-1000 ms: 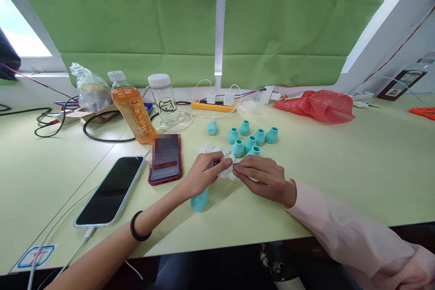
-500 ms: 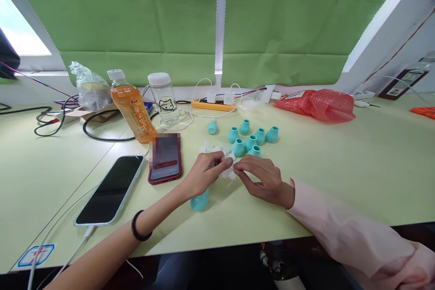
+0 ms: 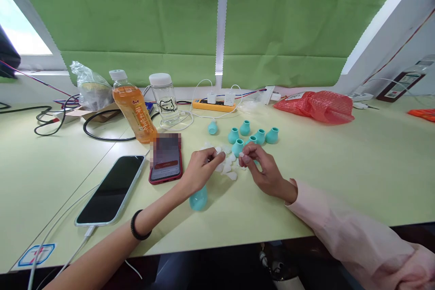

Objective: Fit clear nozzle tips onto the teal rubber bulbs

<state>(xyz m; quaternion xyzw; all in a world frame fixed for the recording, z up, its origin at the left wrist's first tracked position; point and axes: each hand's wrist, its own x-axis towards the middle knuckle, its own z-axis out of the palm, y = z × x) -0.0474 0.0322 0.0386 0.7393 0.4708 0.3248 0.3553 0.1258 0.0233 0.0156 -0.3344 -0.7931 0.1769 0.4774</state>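
My left hand [image 3: 200,170] is closed in a pinch, with a small translucent white piece [image 3: 218,149] at its fingertips. Another small white piece [image 3: 241,155] sits between the thumb and fingers of my right hand [image 3: 263,172]. Below and between the hands lie several loose, flat, translucent white pieces [image 3: 231,175] on the table. Just behind them stands a group of several small turquoise vase-shaped parts with open tops, one [image 3: 237,147] close to my right fingers. Under my left wrist is a rounded turquoise part [image 3: 198,199], partly covered by the hand.
A red-cased phone [image 3: 166,158] and a charging phone [image 3: 110,190] lie on the left, near an orange drink bottle [image 3: 136,115] and a clear bottle [image 3: 166,99]. Further back are a lone turquoise part [image 3: 212,127], a power strip [image 3: 214,106] and a red bubble-wrap bag [image 3: 316,106].
My hands have moved apart from being nearly together. The right has shifted slightly right and up, in front of the turquoise parts; more of the white pieces show between them.
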